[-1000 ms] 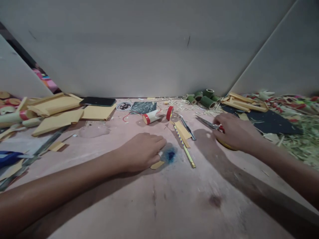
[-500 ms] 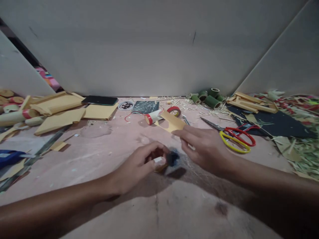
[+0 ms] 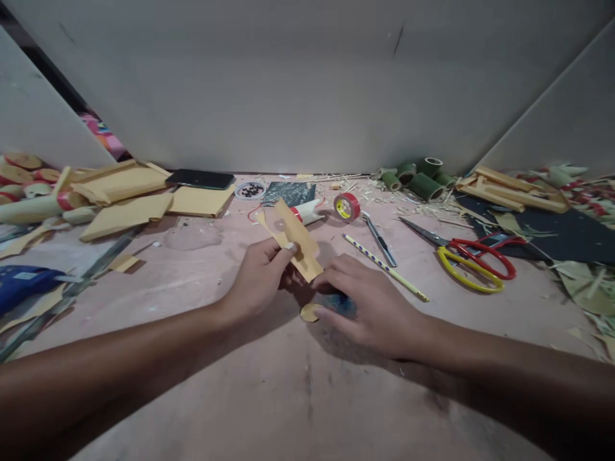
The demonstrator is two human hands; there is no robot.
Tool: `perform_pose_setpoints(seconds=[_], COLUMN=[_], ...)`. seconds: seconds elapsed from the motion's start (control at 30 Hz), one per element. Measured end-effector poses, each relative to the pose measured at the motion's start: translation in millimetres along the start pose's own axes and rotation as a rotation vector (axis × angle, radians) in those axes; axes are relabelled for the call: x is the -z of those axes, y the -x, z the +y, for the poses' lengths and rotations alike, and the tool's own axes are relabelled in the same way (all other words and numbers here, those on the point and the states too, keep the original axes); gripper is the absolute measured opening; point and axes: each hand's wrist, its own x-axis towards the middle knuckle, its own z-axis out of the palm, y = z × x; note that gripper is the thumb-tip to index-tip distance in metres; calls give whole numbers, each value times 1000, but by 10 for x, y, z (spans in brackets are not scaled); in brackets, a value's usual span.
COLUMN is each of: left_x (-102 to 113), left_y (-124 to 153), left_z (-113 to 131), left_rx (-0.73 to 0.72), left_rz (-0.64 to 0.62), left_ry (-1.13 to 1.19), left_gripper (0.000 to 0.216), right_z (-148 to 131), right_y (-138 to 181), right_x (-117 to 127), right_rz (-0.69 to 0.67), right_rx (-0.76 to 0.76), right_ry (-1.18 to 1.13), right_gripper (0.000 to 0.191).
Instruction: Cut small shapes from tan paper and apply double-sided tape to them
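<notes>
My left hand (image 3: pixel 262 272) pinches a strip of tan card (image 3: pixel 293 240), its thumb on the face. The card has a curved cut edge and slants up and away. My right hand (image 3: pixel 375 301) is just to the right, low over the table, holding nothing that I can see. Its bent fingers are at the card's lower corner, and its thumb, spread apart from them, touches a small round tan disc (image 3: pixel 309 312). Between thumb and fingers shows a dark bluish patch (image 3: pixel 342 304), partly covered; I cannot tell whether it is a stain or an object.
Beyond my hands lie a white tube (image 3: pixel 311 211), red tape (image 3: pixel 346 207), a cutter knife (image 3: pixel 380 240) and a dotted pencil (image 3: pixel 384 267). Scissors (image 3: pixel 468 262) lie at right, green bamboo pieces (image 3: pixel 425 186) behind. A blue glue gun (image 3: pixel 29 288) and tan card pieces (image 3: pixel 125 218) are at left.
The card has passed from my right hand to my left. My left hand has come off the disc and risen; my right hand has lowered beside it. The pencil and cutter now show.
</notes>
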Motion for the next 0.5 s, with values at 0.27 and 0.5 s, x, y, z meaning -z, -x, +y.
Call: perform_pose_setpoints(seconds=[0.27,0.5], left_x=[-10,-3], left_y=[28,114], left_z=[-3,-21], left_rx=[-93,-122], left_rz=[-67,-124], left_ry=[-111,-151], left_gripper=[28,31], right_z=[-33,-33], right_y=[-75,-84], right_x=[53,-13], right_rz=[-190,221], right_rx=[-31,-209], right_ry=[-180,-521], right_gripper=[15,9])
